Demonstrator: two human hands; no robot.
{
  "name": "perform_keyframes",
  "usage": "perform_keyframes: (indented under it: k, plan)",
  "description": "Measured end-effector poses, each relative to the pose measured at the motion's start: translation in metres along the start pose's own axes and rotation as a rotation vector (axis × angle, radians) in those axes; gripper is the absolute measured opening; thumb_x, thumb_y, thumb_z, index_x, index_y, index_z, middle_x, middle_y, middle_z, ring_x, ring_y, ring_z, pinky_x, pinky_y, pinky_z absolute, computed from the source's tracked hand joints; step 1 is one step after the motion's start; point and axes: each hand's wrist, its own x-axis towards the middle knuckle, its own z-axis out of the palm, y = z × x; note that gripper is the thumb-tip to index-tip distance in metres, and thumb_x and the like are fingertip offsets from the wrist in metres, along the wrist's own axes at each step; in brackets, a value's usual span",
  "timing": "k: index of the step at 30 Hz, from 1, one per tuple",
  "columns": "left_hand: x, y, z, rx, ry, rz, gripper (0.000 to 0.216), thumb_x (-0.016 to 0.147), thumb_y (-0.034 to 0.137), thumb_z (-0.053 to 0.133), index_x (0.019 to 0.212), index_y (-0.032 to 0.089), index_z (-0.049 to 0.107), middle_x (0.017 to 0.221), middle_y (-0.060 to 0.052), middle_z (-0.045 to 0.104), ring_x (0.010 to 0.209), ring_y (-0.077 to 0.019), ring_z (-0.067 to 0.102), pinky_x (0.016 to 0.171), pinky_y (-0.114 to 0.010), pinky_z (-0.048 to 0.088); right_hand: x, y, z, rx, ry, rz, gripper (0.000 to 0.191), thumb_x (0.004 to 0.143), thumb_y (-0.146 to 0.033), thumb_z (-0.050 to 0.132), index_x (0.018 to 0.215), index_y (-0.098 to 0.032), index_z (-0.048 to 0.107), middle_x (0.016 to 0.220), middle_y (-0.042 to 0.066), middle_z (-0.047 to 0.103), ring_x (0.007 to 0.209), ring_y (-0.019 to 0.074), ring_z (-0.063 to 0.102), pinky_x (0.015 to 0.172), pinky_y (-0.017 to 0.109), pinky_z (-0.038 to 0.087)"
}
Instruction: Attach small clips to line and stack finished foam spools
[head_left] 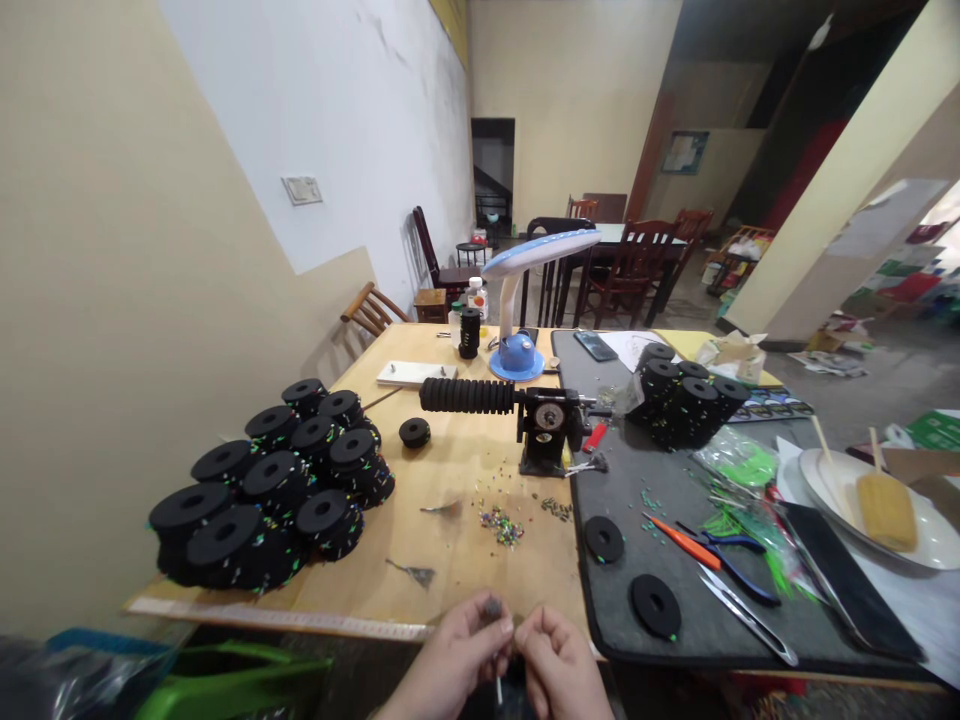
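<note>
Close together at the table's front edge, my left hand (474, 645) and my right hand (556, 660) are both closed in a pinch. A small grey bundle (492, 606) shows at the top of my left fingers, and a thin pale stem sticks out below them. What my right fingertips grip is too small to make out. Ahead of the hands lie a pile of mixed coloured beads (502, 526), a few small dark metal pieces (557, 509) and two wispy grey bundles with thin stems, one nearer (414, 572) and one farther (444, 508).
Stacked black foam spools (274, 472) fill the left side; more stacks (679, 395) stand at right. A black crank device (546, 425) carries a row of foam discs. Pliers (742, 570), tweezers (750, 615), an orange-handled tool (684, 543) and a plate (825, 475) lie right. A blue lamp (517, 355) stands behind.
</note>
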Motion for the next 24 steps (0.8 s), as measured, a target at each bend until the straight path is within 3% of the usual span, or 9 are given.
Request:
perform_keyframes:
  k: [13,24]
  plan:
    - [0.002,0.002,-0.006,0.439,0.027,0.175,0.038,0.071,0.051,0.072,0.067,0.017,0.055,0.056,0.006,0.049,0.055,-0.0126,0.046,0.054,-0.024,0.034,0.004,0.0,-0.001,-0.081,-0.024,-0.045,0.061,0.058,-0.08,0.063,0.066,-0.022,0.047,0.03,-0.014,0.035,0.024,0.0032,0.022,0.029,0.015,0.012]
    - [-0.001,0.004,0.001,0.461,0.044,0.173,0.03,0.07,0.04,0.074,0.063,0.018,0.054,0.056,0.006,0.047,0.054,-0.0119,0.044,0.054,-0.024,0.033,0.003,-0.01,0.002,-0.061,0.008,-0.043,0.062,0.056,-0.08,0.065,0.067,-0.021,0.048,0.031,-0.016,0.032,0.024,0.0025,0.02,0.03,0.015,0.011]
